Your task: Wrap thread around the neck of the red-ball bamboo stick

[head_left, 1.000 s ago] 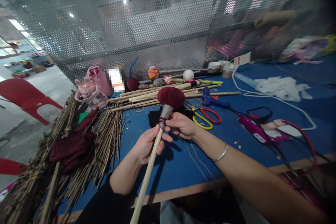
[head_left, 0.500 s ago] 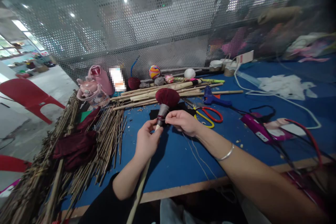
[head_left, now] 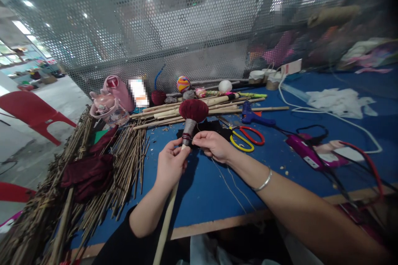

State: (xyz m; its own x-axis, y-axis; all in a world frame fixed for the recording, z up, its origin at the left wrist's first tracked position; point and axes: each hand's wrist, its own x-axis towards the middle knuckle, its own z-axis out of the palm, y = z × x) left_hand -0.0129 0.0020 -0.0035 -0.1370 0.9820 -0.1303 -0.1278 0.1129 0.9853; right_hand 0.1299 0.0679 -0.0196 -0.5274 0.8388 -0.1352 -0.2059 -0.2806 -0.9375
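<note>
My left hand [head_left: 170, 164] is wrapped round a pale wooden stick [head_left: 164, 225], just below its wound neck. The stick's top carries a dark red velvet ball [head_left: 193, 110] with grey and red thread bound under it. My right hand [head_left: 212, 145] pinches at that binding from the right, fingers closed on a thin thread [head_left: 230, 185] that trails down across the blue table [head_left: 205, 198]. A silver bangle sits on my right wrist.
Yellow and red scissors [head_left: 245, 138] and a blue glue gun [head_left: 253, 116] lie just right of my hands. Bamboo rods [head_left: 199, 109] lie behind. A heap of twigs [head_left: 90, 174] with dark red cloth [head_left: 88, 174] fills the left. Purple tool [head_left: 306, 155], cables and white cloth [head_left: 338, 101] sit at the right.
My left hand slid up the stick from its middle to just under the binding. The stick's head moved slightly away and left; my right hand stayed pinching at the wrap.
</note>
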